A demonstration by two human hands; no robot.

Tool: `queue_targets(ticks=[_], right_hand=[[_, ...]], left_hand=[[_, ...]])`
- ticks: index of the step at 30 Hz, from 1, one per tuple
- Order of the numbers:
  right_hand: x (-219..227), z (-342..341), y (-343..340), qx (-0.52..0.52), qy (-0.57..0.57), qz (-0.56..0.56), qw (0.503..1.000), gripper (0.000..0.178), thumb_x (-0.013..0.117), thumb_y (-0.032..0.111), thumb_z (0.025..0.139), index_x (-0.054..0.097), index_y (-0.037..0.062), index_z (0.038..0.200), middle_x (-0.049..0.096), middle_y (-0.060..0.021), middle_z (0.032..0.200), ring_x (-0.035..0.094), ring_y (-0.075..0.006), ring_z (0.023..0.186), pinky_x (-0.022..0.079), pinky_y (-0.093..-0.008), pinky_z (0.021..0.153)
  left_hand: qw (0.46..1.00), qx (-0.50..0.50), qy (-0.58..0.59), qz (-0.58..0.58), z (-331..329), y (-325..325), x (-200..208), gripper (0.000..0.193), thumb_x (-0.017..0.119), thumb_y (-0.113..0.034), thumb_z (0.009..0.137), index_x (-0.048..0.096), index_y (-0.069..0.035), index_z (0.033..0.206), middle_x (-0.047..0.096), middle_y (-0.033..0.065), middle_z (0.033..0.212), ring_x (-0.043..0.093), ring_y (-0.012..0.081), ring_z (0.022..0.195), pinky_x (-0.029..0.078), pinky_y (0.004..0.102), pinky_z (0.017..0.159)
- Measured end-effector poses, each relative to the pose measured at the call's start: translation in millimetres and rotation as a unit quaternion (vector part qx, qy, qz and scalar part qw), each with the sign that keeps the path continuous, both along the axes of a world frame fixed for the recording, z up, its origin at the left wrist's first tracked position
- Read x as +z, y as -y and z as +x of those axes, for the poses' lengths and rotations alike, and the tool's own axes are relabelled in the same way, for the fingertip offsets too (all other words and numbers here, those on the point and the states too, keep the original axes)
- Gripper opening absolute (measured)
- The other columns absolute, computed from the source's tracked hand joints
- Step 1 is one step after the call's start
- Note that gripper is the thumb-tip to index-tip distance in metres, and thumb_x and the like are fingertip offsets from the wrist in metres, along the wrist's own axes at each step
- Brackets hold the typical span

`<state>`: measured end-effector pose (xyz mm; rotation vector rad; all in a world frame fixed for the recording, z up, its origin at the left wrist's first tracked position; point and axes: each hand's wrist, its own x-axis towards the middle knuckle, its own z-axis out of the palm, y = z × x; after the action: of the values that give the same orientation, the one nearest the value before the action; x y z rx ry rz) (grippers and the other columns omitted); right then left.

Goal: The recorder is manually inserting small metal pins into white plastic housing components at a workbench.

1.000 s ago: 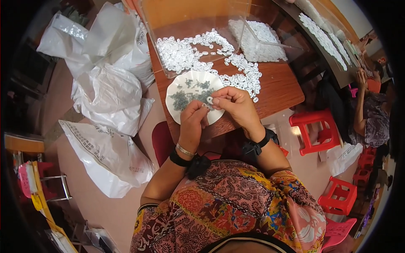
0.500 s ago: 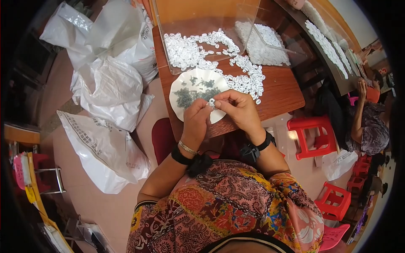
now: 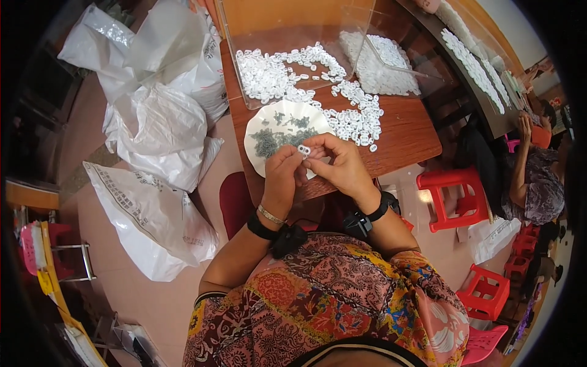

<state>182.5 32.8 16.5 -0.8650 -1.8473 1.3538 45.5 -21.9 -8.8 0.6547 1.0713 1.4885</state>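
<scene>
In front of me, over the near edge of a scalloped cream plate (image 3: 255, 116), a small oval white plastic piece with two dark holes (image 3: 304, 149) is pinched at the fingertips. My left hand (image 3: 282, 173) grips it between thumb and finger. Closing in from the other side, my right hand (image 3: 343, 166) has its index finger and thumb at the piece's right end. Small grey parts (image 3: 266, 144) lie in loose heaps on the plate, too fine to name. Many similar white pieces (image 3: 361, 119) spread over the wooden table behind and to the right of it.
A clear plastic bin (image 3: 244, 92) at the table's back contains more white pieces. A bulging clear bag (image 3: 385, 67) of them sits to its right. White sacks (image 3: 156, 128) stand on the left floor, a red stool (image 3: 449, 199) at right. Another person (image 3: 535, 183) sits far right.
The white piece has turned so its two holes show more fully. My right fingers have loosened and shifted along it, the thumb dropping lower.
</scene>
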Motion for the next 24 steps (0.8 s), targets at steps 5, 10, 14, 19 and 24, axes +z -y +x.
queue_targets(ticks=[5,10,14,19,24], right_hand=[[9,1,2,0.007,0.039,0.03,0.999,0.028,0.069,0.002,0.077,0.063,0.0012,0.104,0.062,0.0007,0.083,0.056,-0.0045,0.078,0.047,-0.0204,0.066],[18,-9,9,-0.032,0.115,0.236,0.964,0.033,0.07,0.005,0.073,0.063,0.003,0.106,0.065,-0.008,0.085,0.063,-0.0179,0.075,0.05,-0.0285,0.065],[12,-11,9,-0.037,0.132,0.321,0.937,0.032,0.068,0.005,0.074,0.063,0.0029,0.106,0.065,-0.0137,0.091,0.064,-0.0284,0.08,0.051,-0.0338,0.068],[14,-11,11,-0.021,0.122,0.27,0.955,0.028,0.066,0.006,0.078,0.063,0.0025,0.106,0.066,-0.0161,0.096,0.065,-0.0316,0.085,0.052,-0.0349,0.07],[18,-10,13,-0.019,0.128,0.267,0.955,0.025,0.064,0.006,0.079,0.063,0.0021,0.104,0.066,-0.0163,0.093,0.066,-0.0315,0.082,0.052,-0.0342,0.068]], left_hand=[[0.999,-0.045,-0.014,-0.003,-4,2,-3,0.017,0.047,-0.017,0.091,0.057,-0.006,0.083,0.057,0.0008,0.068,0.051,0.0082,0.054,0.038,0.0201,0.048],[0.999,0.005,-0.047,0.026,0,-1,-8,0.022,0.049,-0.018,0.091,0.058,-0.005,0.077,0.053,-0.0023,0.063,0.047,0.0044,0.053,0.035,0.0195,0.045],[0.999,0.005,-0.032,0.016,2,4,0,0.022,0.048,-0.018,0.092,0.058,-0.004,0.077,0.052,-0.0034,0.064,0.047,0.0035,0.057,0.036,0.0192,0.049],[0.999,0.008,0.049,0.015,2,5,3,0.021,0.048,-0.018,0.092,0.058,-0.004,0.08,0.054,-0.0026,0.065,0.05,0.0037,0.058,0.038,0.0192,0.05],[0.999,0.007,0.035,0.033,4,8,9,0.021,0.047,-0.016,0.092,0.059,-0.003,0.081,0.055,-0.0021,0.065,0.05,0.0048,0.056,0.038,0.0192,0.05]])
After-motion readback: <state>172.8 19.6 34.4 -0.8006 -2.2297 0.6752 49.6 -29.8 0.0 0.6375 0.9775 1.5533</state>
